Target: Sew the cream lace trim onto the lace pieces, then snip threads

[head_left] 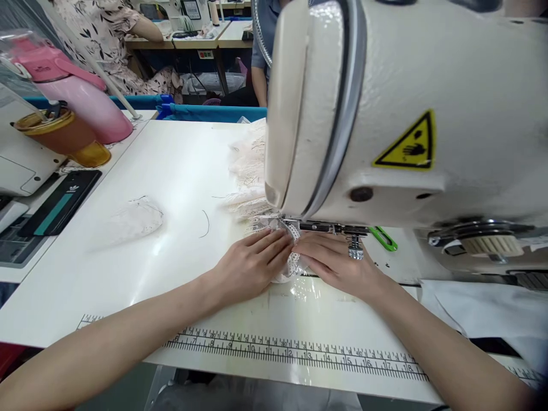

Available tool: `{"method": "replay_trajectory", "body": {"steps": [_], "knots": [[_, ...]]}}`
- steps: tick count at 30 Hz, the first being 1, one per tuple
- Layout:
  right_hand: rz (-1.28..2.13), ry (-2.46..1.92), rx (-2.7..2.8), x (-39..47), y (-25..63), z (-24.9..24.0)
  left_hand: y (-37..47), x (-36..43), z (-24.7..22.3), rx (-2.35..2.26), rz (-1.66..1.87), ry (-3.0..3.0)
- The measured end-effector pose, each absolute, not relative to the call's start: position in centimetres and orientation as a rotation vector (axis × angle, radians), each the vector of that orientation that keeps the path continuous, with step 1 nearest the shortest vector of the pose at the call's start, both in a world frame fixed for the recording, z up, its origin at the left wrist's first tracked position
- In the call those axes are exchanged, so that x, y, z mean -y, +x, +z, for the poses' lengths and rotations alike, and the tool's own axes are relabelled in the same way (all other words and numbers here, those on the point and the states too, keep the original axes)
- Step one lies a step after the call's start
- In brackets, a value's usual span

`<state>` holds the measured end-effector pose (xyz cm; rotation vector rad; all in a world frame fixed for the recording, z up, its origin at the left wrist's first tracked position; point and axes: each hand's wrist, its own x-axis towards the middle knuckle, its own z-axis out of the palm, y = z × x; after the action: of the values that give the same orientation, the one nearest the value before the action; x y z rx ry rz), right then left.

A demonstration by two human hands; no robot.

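Observation:
A large cream sewing machine (398, 103) fills the upper right. White lace fabric (293, 264) lies under its presser area, between my two hands. My left hand (257, 260) lies flat on the left side of the lace, fingers stretched toward the needle area. On the right side, my right hand (338, 260) rests with its fingers extended over the edge of the lace, partly under the metal attachment (334, 227). More pale ruffled lace (250, 171) is heaped behind, left of the machine head. The needle tip is hidden.
A small sheer lace piece (139, 220) lies on the white table (184, 171). At the left are a pink bottle (81, 97), an amber cup (68, 137) and a dark phone (64, 202). Green snips (384, 238) sit behind my right hand; white cloth (483, 311) lies right. Two people sit beyond.

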<state>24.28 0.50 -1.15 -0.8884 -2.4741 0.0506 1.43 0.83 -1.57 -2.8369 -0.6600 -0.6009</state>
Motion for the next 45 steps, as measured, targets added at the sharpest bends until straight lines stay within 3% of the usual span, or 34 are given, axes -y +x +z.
{"method": "replay_trajectory", "body": {"steps": [6,23,45], "knots": [[-0.094,-0.738,2.439,0.2,23.4,-1.3,1.0,-0.9,-0.9,0.649,-0.708,-2.843],[-0.239,-0.846,2.457,0.4,22.1,-2.5,1.0,-1.4,-0.8,0.885,-0.685,-2.763],[-0.154,-0.907,2.472,-0.4,22.8,-2.2,0.6,-1.2,-1.6,0.910,-0.539,-2.806]]}}
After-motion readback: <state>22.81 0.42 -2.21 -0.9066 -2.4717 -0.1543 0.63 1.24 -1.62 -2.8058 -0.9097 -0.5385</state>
